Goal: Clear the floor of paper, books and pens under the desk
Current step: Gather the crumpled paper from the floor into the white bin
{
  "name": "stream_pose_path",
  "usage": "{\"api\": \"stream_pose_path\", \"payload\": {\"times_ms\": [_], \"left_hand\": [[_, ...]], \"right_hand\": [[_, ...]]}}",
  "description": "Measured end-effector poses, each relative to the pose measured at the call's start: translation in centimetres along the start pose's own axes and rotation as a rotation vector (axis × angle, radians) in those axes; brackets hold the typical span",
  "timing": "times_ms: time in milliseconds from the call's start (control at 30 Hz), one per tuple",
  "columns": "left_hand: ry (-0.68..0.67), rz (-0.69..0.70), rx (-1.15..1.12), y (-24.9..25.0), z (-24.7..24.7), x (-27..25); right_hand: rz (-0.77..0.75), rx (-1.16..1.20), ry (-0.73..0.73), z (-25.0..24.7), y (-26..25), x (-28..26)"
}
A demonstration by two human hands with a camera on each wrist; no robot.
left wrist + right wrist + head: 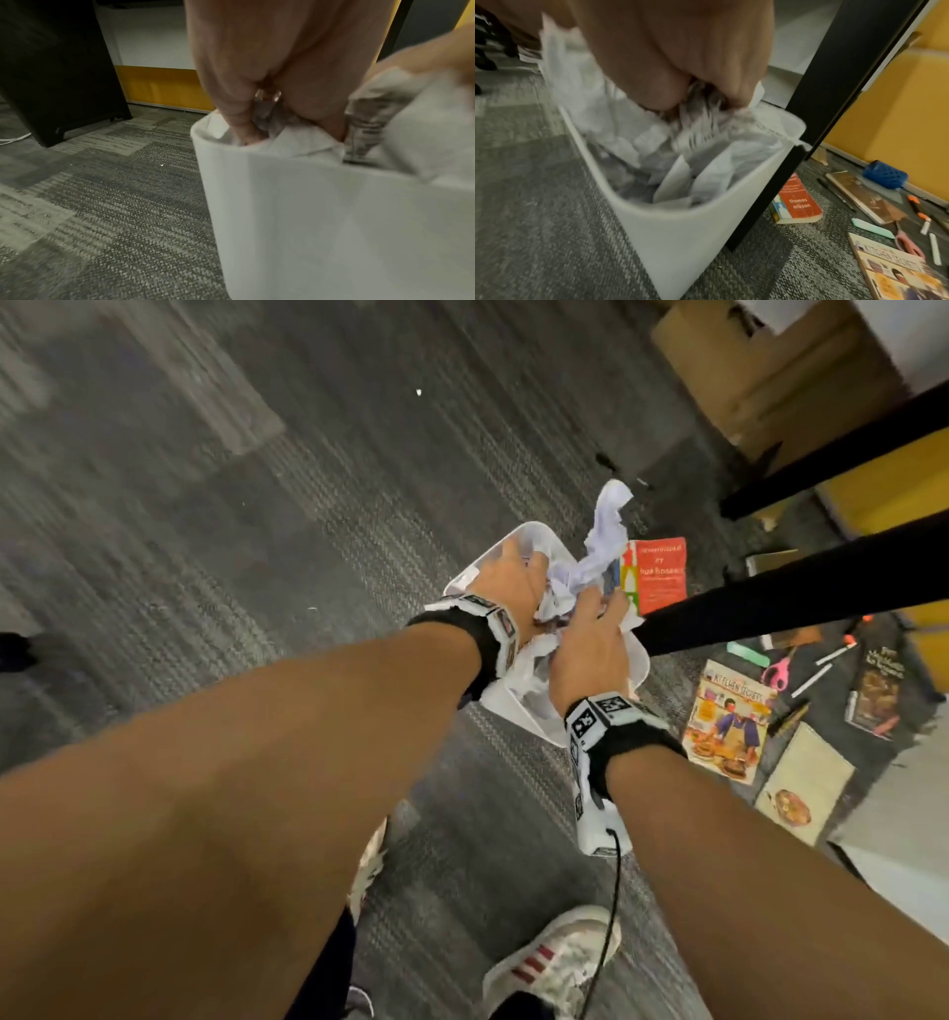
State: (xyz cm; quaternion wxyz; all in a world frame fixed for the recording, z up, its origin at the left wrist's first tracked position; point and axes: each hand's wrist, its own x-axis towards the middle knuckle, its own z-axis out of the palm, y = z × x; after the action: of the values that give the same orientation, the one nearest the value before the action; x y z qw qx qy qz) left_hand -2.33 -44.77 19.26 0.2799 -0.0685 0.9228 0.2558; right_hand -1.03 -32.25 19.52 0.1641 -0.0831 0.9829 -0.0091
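Observation:
A white bin (519,707) stands on the grey carpet beside a black desk leg (770,608). Both of my hands are at its mouth with crumpled white paper (608,534). My left hand (518,567) reaches inside the rim, its fingers (240,121) curled on paper (270,117) in the bin (321,223). My right hand (595,603) grips a printed crumpled sheet (700,119) above the bin (680,233), which holds more paper. A red paperback (660,572) lies behind the bin. The cookbook (729,716), a pale book (803,788), a dark book (878,690) and white pens (816,677) lie on the floor to the right.
Pink scissors (776,671), a green eraser-like bar (872,227), orange markers (914,200) and a blue mesh object (885,177) lie among the books by the yellow wall base (898,101). Cardboard boxes (770,377) stand at the back right. My shoes (554,963) are near the bin.

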Motion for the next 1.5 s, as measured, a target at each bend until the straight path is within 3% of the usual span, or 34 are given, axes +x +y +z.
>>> {"api": "stream_pose_path", "payload": {"times_ms": [200, 367, 567, 767, 867, 1033, 1200, 1500], "left_hand": [[-0.111, 0.03, 0.302, -3.5, 5.6, 2.4], [-0.18, -0.019, 0.225, -3.4, 5.2, 1.5], [-0.07, -0.006, 0.004, -0.9, 1.1, -1.2], [0.027, -0.124, -0.064, 1.2, -2.0, -6.8], [0.066, -0.12, -0.065, 2.4, -3.2, -9.7], [-0.017, -0.084, -0.069, 6.0, -3.5, -13.4], [-0.188, -0.026, 0.028, 12.0, -0.8, -15.2], [-0.176, 0.012, 0.123, 28.1, 5.4, -12.6]], "right_hand": [[-0.055, -0.23, -0.386, 5.6, 1.4, 1.0], [-0.035, -0.216, -0.364, 5.6, 2.2, 1.3], [0.043, 0.257, -0.349, -0.2, 3.3, -0.5], [0.053, 0.28, -0.162, -5.4, 3.7, -4.1], [0.089, 0.325, -0.116, -7.1, 4.0, -6.1], [0.144, 0.363, -0.082, -8.9, 5.9, -10.0], [0.209, 0.437, -0.082, -10.1, 11.2, -13.4], [0.358, 0.527, -0.205, -11.7, 30.9, -15.8]]}}
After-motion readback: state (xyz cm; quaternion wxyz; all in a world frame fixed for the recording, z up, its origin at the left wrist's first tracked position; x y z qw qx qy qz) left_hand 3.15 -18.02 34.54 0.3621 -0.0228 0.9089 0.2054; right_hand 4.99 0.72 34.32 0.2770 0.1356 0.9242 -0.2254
